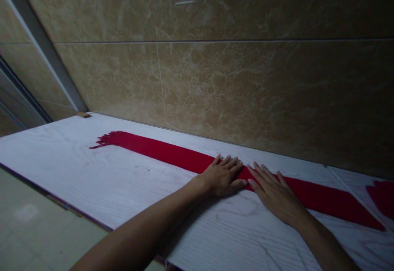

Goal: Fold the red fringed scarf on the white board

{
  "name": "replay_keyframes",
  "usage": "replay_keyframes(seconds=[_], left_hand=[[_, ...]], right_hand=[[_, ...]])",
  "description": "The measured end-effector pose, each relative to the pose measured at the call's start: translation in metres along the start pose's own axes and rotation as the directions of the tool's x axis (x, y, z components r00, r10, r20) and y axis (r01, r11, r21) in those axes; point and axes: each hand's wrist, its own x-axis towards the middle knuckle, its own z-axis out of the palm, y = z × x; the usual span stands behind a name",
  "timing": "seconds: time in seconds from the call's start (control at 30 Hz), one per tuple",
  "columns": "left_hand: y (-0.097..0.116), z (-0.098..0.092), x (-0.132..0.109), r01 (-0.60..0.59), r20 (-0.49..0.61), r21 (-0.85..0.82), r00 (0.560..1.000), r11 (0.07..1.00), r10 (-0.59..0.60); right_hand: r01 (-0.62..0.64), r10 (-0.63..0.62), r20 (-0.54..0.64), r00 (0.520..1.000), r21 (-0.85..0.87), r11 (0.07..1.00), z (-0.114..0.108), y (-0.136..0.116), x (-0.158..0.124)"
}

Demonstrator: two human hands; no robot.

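A long red scarf (166,150) lies flat in a narrow strip along the white wood-grain table (101,180). Its fringed end points to the far left, and the strip runs right to a slanted edge. My left hand (222,175) rests palm down on the middle of the strip, fingers spread. Just to its right, my right hand (273,193) also lies palm down across the scarf with its fingers apart. The two thumbs are close together. Both palms' undersides are hidden.
Another piece of red cloth (383,197) lies at the right edge of view. A marbled tile wall (215,86) borders the table's far side. A small brown block (83,115) sits at the far left corner, near a metal post.
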Motion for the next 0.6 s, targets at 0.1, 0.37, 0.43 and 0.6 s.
replay_keyframes(seconds=[0.1, 0.37, 0.43, 0.6], left_hand=[[0.0010, -0.0008, -0.0003, -0.003, 0.001, 0.004, 1.000, 1.000, 0.003], [0.0026, -0.0006, -0.0007, 0.000, -0.002, 0.026, 1.000, 1.000, 0.000], [0.0024, -0.0001, -0.0007, -0.002, 0.001, 0.023, 1.000, 1.000, 0.002], [0.0007, 0.0035, -0.0009, -0.007, -0.031, 0.016, 0.999, 1.000, 0.008]], right_hand=[[-0.008, 0.008, 0.011, 1.000, 0.011, 1.000, -0.0004, -0.0007, 0.0003], [-0.012, 0.013, -0.024, 1.000, 0.040, 0.999, 0.0015, -0.0003, 0.0006], [-0.016, 0.017, -0.028, 0.999, 0.044, 0.999, 0.0022, -0.0001, 0.0005], [-0.015, 0.016, -0.029, 0.999, 0.043, 0.999, 0.0023, -0.0002, 0.0002]])
